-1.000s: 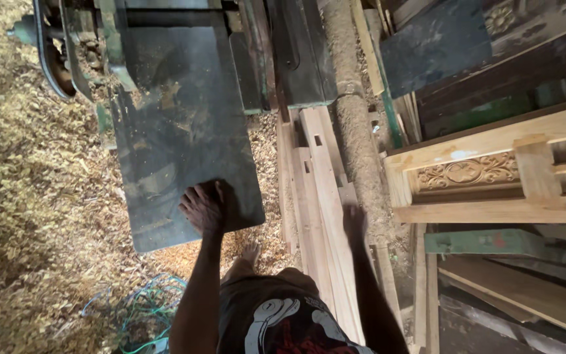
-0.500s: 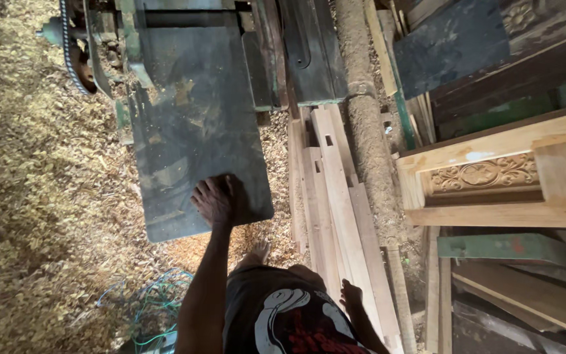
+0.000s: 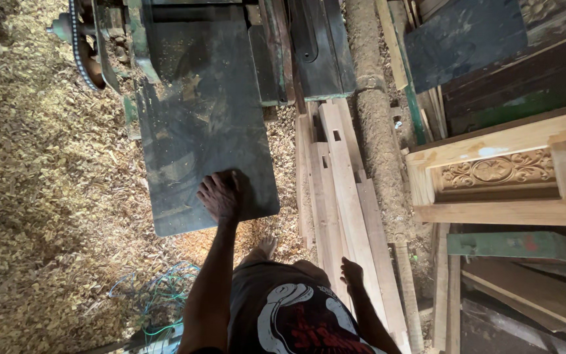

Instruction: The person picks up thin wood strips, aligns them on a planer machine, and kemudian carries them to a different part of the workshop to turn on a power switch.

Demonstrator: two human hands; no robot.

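Head camera looks straight down on a dark green planing machine whose flat worktop (image 3: 198, 131) is dusted with shavings. The left hand (image 3: 220, 195) lies palm down near the worktop's near edge, fingers loosely spread and flat on the metal, pinching nothing. The right hand (image 3: 351, 272) hangs lower, beside the person's hip, directly over a stack of pale wooden planks (image 3: 345, 196); its fingers look loosely curled, and whether it touches the wood cannot be told from this angle. It holds nothing that can be seen.

The planks lie side by side on the floor just right of the machine, running away from the viewer, several with rectangular mortises cut into them. A rough round log (image 3: 378, 131) lies along their right side. Further right stands a carved wooden frame (image 3: 499, 174) with a floral panel, and below it a green painted beam (image 3: 519, 244). Wood shavings (image 3: 34, 196) cover the floor to the left, with a tangle of blue and green wires (image 3: 155, 298) near the person's bare foot (image 3: 266, 248). A spoked wheel (image 3: 80, 42) sits at the machine's far left end.
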